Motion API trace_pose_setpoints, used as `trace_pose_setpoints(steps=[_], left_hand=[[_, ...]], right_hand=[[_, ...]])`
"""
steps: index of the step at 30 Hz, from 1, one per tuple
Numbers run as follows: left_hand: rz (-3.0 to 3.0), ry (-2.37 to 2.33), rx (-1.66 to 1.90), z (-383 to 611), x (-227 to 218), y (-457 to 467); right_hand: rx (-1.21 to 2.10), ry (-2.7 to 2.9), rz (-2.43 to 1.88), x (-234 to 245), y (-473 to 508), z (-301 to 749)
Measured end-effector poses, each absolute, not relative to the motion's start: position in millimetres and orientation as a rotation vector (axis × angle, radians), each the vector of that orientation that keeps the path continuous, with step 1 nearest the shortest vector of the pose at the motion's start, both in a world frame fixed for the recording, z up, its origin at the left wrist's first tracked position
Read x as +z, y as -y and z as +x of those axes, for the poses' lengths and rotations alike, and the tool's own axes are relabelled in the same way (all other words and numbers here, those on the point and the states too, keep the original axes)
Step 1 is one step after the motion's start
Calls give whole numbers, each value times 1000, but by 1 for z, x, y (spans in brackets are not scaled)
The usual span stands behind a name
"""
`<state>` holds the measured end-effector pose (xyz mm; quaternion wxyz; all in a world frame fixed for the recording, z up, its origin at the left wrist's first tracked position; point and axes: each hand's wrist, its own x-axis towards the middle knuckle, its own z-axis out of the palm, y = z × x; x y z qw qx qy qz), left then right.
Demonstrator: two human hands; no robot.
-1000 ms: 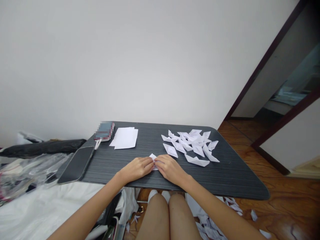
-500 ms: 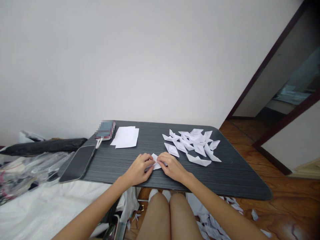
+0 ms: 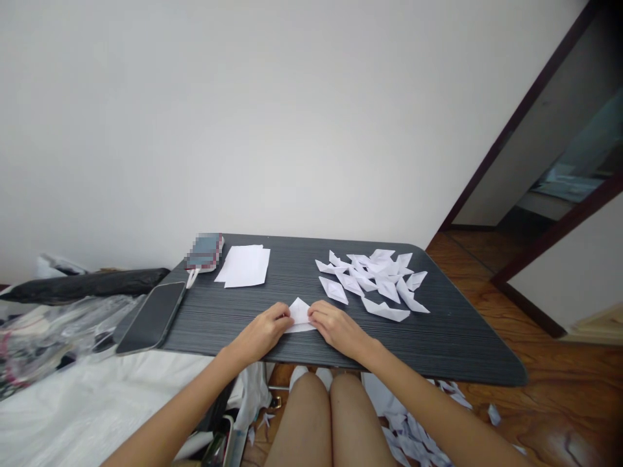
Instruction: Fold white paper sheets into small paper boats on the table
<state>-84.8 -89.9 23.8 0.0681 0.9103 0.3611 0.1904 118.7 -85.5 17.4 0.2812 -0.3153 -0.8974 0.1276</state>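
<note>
A small folded sheet of white paper with a pointed top lies near the front edge of the dark table. My left hand pinches its left end, and my right hand pinches its right end. The fingertips cover both ends of the paper. To the right of my right hand, several folded white paper boats lie in a loose group. Flat white paper sheets are stacked at the back left.
A black phone lies at the table's left edge, with a partly blurred bluish item behind it. White plastic sheeting bulges at the left. Folded papers lie below the table, and a wall stands behind it.
My hands have moved slightly apart along the folded paper. More of its middle and its pointed top now shows between them.
</note>
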Motion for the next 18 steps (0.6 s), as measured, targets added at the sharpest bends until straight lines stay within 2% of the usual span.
trace_pose_setpoints(steps=[4,8,18], left_hand=[[2470,-1234,695,-93,26,87],[2394,-1361,613,-91,28,84],[2549,-1667,578,-94,22,86]], right_hand=[[515,2274,-907,20,79,122],[578,2275,-984,23,72,121],[372,2311,-1244,23,76,119]])
